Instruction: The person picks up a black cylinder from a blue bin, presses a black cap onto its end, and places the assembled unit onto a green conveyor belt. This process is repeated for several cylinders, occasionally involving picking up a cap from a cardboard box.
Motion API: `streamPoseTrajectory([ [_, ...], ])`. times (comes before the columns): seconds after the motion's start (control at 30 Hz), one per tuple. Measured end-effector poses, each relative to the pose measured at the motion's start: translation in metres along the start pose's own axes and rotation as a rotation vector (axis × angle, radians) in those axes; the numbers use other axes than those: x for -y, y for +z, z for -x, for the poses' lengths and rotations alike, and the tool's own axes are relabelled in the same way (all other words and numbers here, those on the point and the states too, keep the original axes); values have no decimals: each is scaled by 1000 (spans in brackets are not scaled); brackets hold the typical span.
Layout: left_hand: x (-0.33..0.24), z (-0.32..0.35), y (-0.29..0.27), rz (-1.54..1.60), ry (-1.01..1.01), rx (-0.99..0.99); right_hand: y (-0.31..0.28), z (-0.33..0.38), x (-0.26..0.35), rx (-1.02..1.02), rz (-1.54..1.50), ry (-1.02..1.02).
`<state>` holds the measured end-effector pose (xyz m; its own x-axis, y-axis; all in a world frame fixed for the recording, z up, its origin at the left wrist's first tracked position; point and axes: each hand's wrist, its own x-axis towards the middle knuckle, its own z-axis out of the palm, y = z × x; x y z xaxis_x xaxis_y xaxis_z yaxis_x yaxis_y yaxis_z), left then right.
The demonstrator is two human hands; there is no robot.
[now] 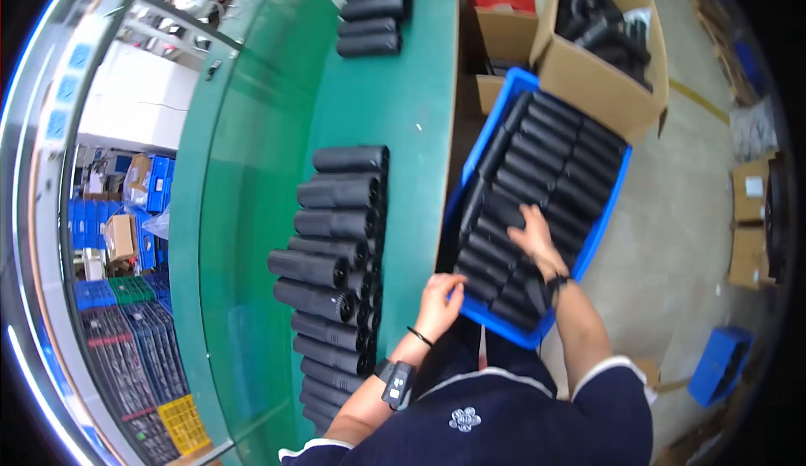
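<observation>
Right hand (pixel 534 238): positioned above the packed black cylinders (pixel 537 149) in the blue bin (pixel 504 327), fingers spread, thumb held apart from them. Fingertips are at or just over the cylinder surfaces; from where I stand, actual contact cannot be confirmed, and no cylinder is seen raised in the palm.

Left hand (pixel 440 300): at the bin's near left corner, fingers curled, with thumb and index finger close to the rim. Whether they pinch the rim or merely rest beside it, I cannot tell.

Governing relation: the cylinders lie directly beneath the right hand and extend forward of it, with others nearer the body. Most have their long axes across the bin's width, in two columns (a few along the left wall run lengthwise instead). The right hand is the nearer one to the middle of this load; the left is nearer only to the near corner.

To the left of the left hand, on the green worktable (pixel 411 113), lies a stack of similar cylinders (pixel 309 267), long axes roughly left to right. Beyond the right hand, past the bin's far end, stands an open cardboard box (pixel 600 88) holding loose black pieces.
</observation>
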<state>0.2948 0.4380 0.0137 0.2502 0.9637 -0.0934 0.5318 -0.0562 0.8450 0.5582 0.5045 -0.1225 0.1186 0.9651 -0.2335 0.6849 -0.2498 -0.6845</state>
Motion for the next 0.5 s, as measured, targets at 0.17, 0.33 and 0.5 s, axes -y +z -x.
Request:
streamPoseTrajectory([
  [0.17,-44,-6,2,-280,137,112,-83,86,124,51,-149,-344],
  [0.33,-39,1,7,174,184,113,-82,117,173,138,-662,-352],
  [0.5,-60,11,-13,50,336,85,-85,112,172,344,-1056,-185],
])
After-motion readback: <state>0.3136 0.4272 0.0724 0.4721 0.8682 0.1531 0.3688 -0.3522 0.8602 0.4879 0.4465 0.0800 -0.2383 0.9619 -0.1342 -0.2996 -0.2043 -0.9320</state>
